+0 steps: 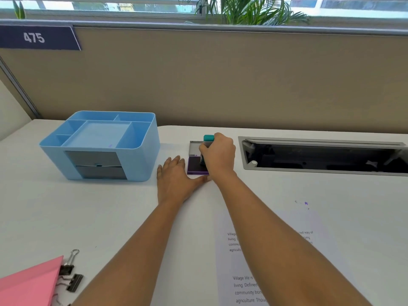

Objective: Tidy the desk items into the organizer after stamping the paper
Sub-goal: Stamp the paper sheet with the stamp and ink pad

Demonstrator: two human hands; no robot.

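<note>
White desk: right hand grips one stamp on one ink pad, left hand flat.

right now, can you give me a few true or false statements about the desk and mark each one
1. The right hand holds a stamp with a teal top down on the purple ink pad. True.
2. The left hand grips the ink pad's lid. False: it lies flat on the desk beside the pad, its thumb along the pad's near edge.
3. The blue organizer already holds pens. False: its top compartments look empty.
4. Binder clips lie by a pink folder at the near left. True.
5. The printed paper lies inside the organizer. False: it lies on the desk, partly under the right forearm.
</note>
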